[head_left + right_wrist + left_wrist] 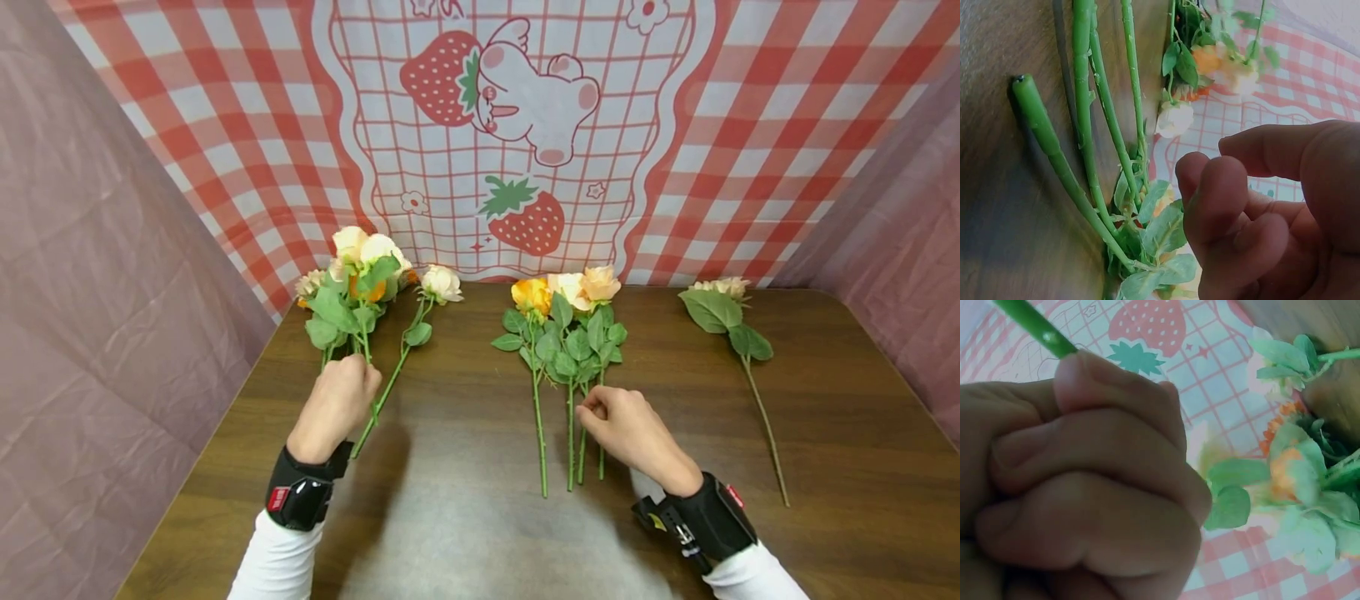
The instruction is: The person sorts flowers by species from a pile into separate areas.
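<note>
My left hand [337,406] grips the green stem of a pale rose [382,248], raised over other flowers at the table's left. In the left wrist view the stem [1038,328] sticks out from the curled fingers, and the bloom is partly hidden behind them. My right hand [630,429] hovers beside the stems of a middle group with an orange rose [532,296] and a peach rose [601,284]. Its fingers are loosely bent, with a gap to the thumb and nothing held. In the right wrist view, several cut stems [1085,106] lie apart from that hand.
A white rose [441,284] lies slanted beside the left cluster. At the right lies a single pale flower [720,288] with large leaves. Behind the brown table [465,525] hangs a red checked cloth [780,108] with strawberries.
</note>
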`<state>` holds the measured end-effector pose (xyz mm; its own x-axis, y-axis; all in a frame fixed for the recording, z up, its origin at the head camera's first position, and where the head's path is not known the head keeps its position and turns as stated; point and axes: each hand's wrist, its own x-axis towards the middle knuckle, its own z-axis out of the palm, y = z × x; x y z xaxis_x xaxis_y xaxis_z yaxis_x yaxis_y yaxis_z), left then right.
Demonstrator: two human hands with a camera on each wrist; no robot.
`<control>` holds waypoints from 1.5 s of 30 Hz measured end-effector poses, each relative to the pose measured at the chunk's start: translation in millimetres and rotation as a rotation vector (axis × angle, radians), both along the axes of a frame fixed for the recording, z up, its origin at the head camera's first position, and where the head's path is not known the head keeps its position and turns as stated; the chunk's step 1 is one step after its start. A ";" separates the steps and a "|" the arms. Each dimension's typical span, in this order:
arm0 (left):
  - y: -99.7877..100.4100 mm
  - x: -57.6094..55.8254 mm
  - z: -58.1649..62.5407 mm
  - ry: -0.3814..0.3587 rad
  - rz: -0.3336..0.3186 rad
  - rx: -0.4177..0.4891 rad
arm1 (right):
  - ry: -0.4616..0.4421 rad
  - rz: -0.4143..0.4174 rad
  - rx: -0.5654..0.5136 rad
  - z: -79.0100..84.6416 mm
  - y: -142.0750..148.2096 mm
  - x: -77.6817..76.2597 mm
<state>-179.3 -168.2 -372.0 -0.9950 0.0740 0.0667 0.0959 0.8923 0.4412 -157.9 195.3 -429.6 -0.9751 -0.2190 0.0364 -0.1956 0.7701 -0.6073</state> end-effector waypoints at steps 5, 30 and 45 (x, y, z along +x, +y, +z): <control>2.8 -1.6 -0.6 0.019 -0.006 0.027 | 0.012 0.004 -0.005 -1.3 -0.2 0.5; 93.0 38.9 -28.1 0.398 -0.456 0.391 | 0.119 0.288 -0.316 15.6 -33.0 29.5; 118.1 53.1 -45.4 0.348 -0.567 0.549 | 0.101 0.334 -0.477 10.1 -51.2 44.5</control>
<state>-126.2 -50.1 -417.3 -0.7342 0.4213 0.5324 0.6719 0.3383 0.6589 -113.5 144.0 -419.5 -0.8424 -0.4504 0.2959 -0.4559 0.3028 -0.8369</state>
